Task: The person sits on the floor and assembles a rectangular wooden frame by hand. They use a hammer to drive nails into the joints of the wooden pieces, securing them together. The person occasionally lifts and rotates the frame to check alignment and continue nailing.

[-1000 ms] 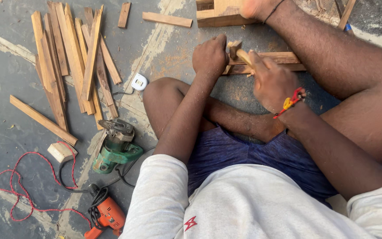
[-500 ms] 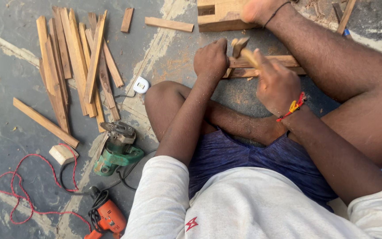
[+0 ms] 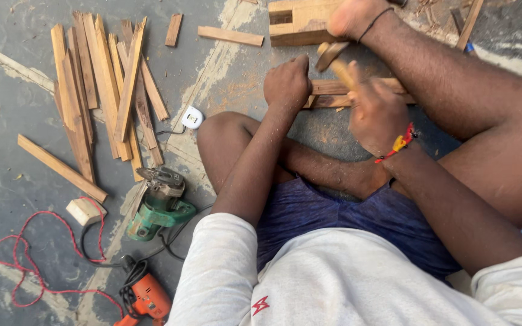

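On the concrete floor (image 3: 19, 121), the left hand (image 3: 286, 84) presses closed on a wooden strip (image 3: 357, 87). The right hand (image 3: 377, 115) grips a wooden mallet (image 3: 333, 60) just above it. A foot (image 3: 351, 18) pins a block (image 3: 300, 23); bare floor lies between them and the slat pile (image 3: 104, 90).

A floor-level carpentry workshop: wood offcuts (image 3: 101, 90), a green power saw (image 3: 158, 205) and orange drill (image 3: 146, 297) on concrete.

Two power tools (image 3: 155, 205), perhaps fifteen wood strips (image 3: 101, 90)
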